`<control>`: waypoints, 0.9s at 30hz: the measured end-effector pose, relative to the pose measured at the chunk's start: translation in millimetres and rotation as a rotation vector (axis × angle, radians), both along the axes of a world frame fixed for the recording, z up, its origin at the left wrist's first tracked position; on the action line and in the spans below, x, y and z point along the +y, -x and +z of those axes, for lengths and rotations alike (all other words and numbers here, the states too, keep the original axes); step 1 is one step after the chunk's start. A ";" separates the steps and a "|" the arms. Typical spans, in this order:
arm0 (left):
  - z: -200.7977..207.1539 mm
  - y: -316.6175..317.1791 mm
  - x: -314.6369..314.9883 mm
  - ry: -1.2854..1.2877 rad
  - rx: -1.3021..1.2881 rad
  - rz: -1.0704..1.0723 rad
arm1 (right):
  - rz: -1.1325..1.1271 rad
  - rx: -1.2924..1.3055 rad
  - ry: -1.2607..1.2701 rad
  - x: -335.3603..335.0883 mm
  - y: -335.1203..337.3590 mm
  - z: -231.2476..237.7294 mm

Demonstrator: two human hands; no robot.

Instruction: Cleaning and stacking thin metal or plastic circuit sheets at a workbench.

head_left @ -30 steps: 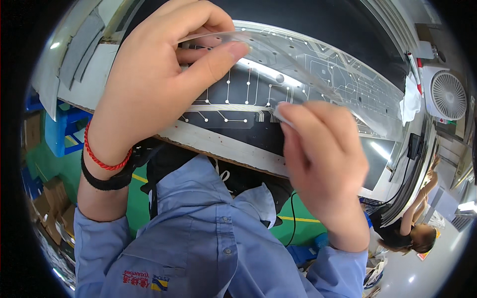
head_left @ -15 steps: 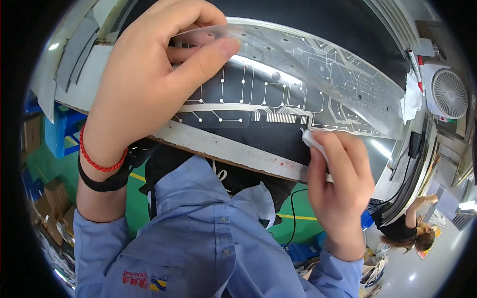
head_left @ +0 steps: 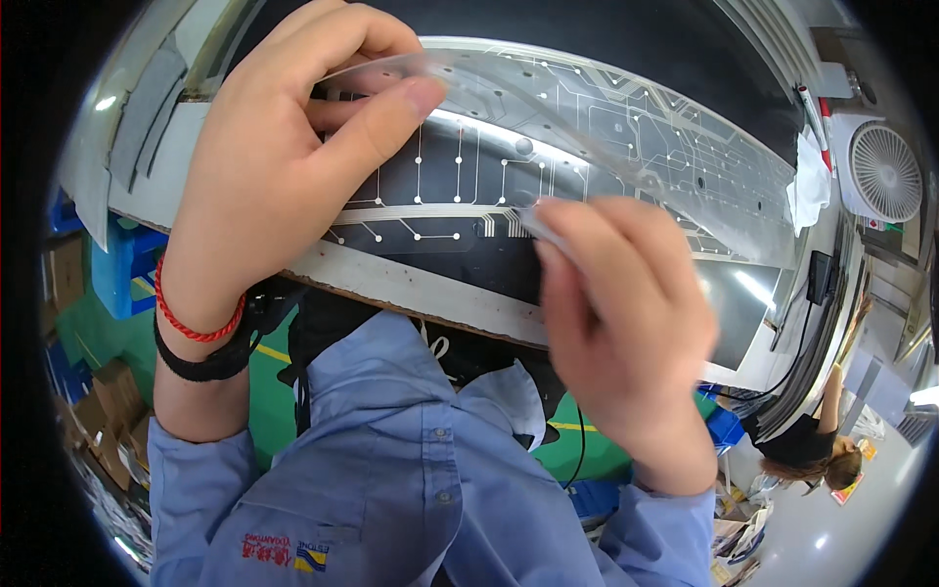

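A long clear plastic sheet (head_left: 646, 127) printed with thin white circuit lines stretches across the black table top (head_left: 626, 29). My left hand (head_left: 284, 166) pinches its near left corner between thumb and fingers and lifts it off the table. My right hand (head_left: 616, 313) is closed on a small pale thing, a wipe or pad, whose tip (head_left: 533, 223) touches the sheet's lower edge near the printed connector stripes. The hand blurs with motion and hides most of what it holds.
A white strip (head_left: 411, 289) runs along the table's near edge. A white cloth (head_left: 807, 181) and a small white fan (head_left: 885, 171) are at the right. Blue bins (head_left: 117, 269) and cardboard boxes (head_left: 108, 396) stand on the green floor at left. Another person (head_left: 802, 445) is at the lower right.
My right hand dropped down and right off the sheet half a second ago, then came back up and left to its lower edge. My left hand kept its hold, almost still.
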State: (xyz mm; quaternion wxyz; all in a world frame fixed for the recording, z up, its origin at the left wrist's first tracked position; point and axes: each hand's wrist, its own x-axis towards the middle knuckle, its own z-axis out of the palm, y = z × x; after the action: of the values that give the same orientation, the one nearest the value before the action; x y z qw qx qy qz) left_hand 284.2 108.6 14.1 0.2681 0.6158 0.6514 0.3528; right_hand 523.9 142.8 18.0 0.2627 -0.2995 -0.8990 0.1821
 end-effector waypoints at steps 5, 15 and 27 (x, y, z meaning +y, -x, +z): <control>-0.8 0.7 -1.0 0.001 0.006 -0.009 | -0.063 -0.135 -0.104 -6.1 -30.3 0.8; -0.7 1.0 0.5 0.001 -0.038 -0.013 | 0.008 -0.111 -0.124 -1.2 -21.4 6.8; -1.9 0.0 -1.3 -0.013 -0.048 -0.023 | -0.062 -0.194 -0.015 -1.9 -27.5 17.7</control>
State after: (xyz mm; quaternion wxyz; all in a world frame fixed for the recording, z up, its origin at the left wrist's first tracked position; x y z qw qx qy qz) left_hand 284.2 107.3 12.2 0.2837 0.6163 0.6353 0.3687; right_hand 551.3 140.8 35.7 0.1823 -0.3413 -0.9119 0.1371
